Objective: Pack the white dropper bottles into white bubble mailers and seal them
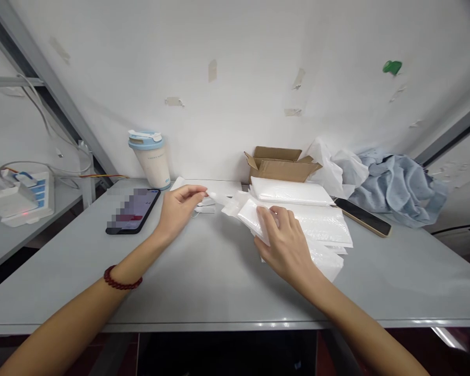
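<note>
My left hand (182, 211) pinches the thin, translucent end of a white plastic-wrapped packet (248, 213) between thumb and fingertips. Gripping the packet's body from above is my right hand (284, 240), its fingers bent over it and the thumb underneath. The film stretches between both hands, over the table. Several similar flat white packets (325, 224) lie in a loose pile just beyond and beside my right hand, partly hidden by it. Small white pieces (206, 208) rest on the table behind my left fingertips; what they are I cannot make out.
On the grey table (203, 292) stand a cup with a blue lid (151, 162) and an open cardboard box (284, 167). One phone (135, 211) lies left, another (364, 216) right. Crumpled blue cloth (399, 188) and white plastic bags (332, 167) sit against the wall. A power strip (33, 198) is far left.
</note>
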Tool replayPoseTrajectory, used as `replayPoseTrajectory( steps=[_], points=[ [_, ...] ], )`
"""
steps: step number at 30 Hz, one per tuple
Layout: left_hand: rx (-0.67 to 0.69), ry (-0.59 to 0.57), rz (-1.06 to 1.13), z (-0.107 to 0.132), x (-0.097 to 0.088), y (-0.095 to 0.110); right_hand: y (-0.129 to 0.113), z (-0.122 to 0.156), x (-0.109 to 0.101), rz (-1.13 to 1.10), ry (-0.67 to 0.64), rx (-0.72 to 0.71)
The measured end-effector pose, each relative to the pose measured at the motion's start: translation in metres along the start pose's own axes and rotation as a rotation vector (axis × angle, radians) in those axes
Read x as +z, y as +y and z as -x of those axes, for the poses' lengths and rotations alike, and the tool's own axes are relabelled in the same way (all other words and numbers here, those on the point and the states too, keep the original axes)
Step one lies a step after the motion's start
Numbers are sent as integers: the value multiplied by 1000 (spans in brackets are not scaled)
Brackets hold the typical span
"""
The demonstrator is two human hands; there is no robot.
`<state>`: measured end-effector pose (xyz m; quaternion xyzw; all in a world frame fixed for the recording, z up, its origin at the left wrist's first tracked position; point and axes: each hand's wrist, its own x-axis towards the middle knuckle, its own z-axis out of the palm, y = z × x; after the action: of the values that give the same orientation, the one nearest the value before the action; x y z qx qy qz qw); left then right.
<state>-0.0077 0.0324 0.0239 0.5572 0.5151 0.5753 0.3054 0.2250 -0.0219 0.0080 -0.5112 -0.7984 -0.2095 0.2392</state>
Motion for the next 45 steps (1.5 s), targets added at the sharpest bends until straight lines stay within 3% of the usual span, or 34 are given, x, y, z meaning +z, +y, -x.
replayPoseTrajectory(
  steps=[5,10,16,20,22,24,26,28,29,31,35,39,45],
  points=[
    [-22,-117,61,17,15,1,-5,2,0,-41,8,-49],
    [-154,-195,131,25,20,1,-10,4,-1,-87,25,-76],
    [142,-220,-230,43,28,2,-13,6,0,-109,37,-102],
    [194,-183,-283,49,29,6,-13,6,-1,-121,40,-96],
    [143,-119,-231,45,27,9,-12,6,-1,-124,51,-87],
    [9,-100,-81,39,24,10,-13,6,-1,-120,63,-75],
    [-164,-214,151,34,24,9,-13,5,-1,-112,69,-64],
    [-304,-426,359,32,25,6,-13,5,0,-106,66,-50],
    [-346,-519,421,33,27,4,-14,5,0,-104,62,-47],
    [-379,-594,458,35,30,1,-14,5,1,-94,48,-47],
    [-330,-477,317,41,33,2,-15,4,4,-22,13,-78],
    [-215,-381,140,47,33,9,-17,7,6,94,68,-187],
    [-186,-379,161,51,32,13,-21,10,3,97,165,-319]
  ],
)
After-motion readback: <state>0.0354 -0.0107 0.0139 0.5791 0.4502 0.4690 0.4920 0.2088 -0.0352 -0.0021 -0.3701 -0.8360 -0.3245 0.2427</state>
